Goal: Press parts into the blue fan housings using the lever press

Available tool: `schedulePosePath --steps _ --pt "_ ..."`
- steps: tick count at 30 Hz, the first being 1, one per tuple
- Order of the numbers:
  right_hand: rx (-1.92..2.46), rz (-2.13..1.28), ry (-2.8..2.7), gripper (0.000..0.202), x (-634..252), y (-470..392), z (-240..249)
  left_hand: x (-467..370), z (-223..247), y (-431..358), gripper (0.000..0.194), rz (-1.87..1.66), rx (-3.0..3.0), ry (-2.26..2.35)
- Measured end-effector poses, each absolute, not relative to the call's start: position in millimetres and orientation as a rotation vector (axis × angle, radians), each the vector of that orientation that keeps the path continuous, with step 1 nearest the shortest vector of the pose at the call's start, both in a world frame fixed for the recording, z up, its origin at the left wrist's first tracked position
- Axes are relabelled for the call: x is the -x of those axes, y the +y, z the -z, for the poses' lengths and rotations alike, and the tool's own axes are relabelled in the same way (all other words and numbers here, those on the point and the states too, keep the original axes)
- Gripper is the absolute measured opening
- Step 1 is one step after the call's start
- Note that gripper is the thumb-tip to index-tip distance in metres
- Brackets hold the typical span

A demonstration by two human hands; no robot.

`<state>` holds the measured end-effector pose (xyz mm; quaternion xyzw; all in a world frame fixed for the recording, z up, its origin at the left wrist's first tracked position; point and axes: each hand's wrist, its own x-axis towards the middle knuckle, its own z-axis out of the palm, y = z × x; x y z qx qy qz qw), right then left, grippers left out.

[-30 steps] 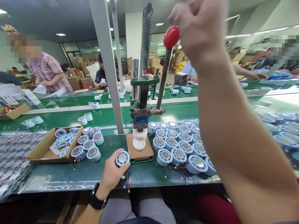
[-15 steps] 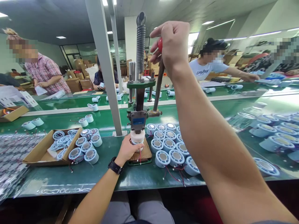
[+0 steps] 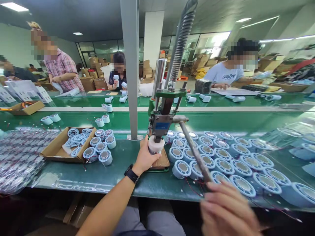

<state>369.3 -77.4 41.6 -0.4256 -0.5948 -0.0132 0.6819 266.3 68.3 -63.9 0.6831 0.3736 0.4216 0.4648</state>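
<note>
A hand press (image 3: 162,124) stands on the green bench, its ram down on a white round block (image 3: 156,145). My left hand (image 3: 145,157) is wrapped round the part beneath the block, which its fingers largely hide. The press lever (image 3: 197,152) slants down toward the right front. At its lower end my right hand (image 3: 225,206), blurred, is closed round the lever's end. Rows of light-blue round motor units (image 3: 222,154) with thin wires stand right of the press.
Left of the press are more blue units (image 3: 100,146), a cardboard box (image 3: 52,150) of blue rings and a pile of wired parts (image 3: 22,157). A grey post (image 3: 130,72) rises behind. People work across the green conveyor (image 3: 86,115).
My right hand has swung the lever from upright down to the right front. The view has shifted, and the press now appears tilted. My left hand stays at the part under the block.
</note>
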Motion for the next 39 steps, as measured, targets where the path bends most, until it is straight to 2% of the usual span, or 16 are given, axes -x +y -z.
schedulePosePath --steps 3,8,11,13,16,19,22,27,32,39 --pt "0.981 0.088 -1.348 0.034 -386 -55 -50 -266 59 66 0.094 -1.006 -1.688 0.935" --pt "0.987 0.223 -1.351 0.034 -421 -6 -113 -258 52 53 0.079 -0.942 -1.716 0.867" --pt "0.927 0.295 -1.323 0.038 -426 21 -137 -231 42 46 0.076 -0.910 -1.786 0.830" --pt "0.821 0.307 -1.244 0.041 -418 31 -120 -201 26 56 0.078 -1.000 -1.895 0.921" --pt "0.804 0.242 -1.115 0.052 -394 32 -42 -148 -12 106 0.071 -1.190 -2.115 1.253" --pt "1.120 0.054 -1.178 0.074 -370 30 48 -107 -48 182 0.059 -1.179 -2.180 1.581" --pt "1.343 -0.095 -1.215 0.081 -358 36 95 -93 -63 244 0.050 -1.019 -2.234 1.639" --pt "1.413 -0.075 -1.203 0.073 -362 45 103 -106 -47 275 0.031 -0.802 -2.320 1.634" --pt "1.439 -0.029 -1.213 0.073 -363 44 107 -126 -37 280 0.032 -0.717 -2.364 1.587" --pt "1.427 -0.061 -1.200 0.075 -360 41 101 -132 -70 259 0.045 -0.707 -2.431 1.575"
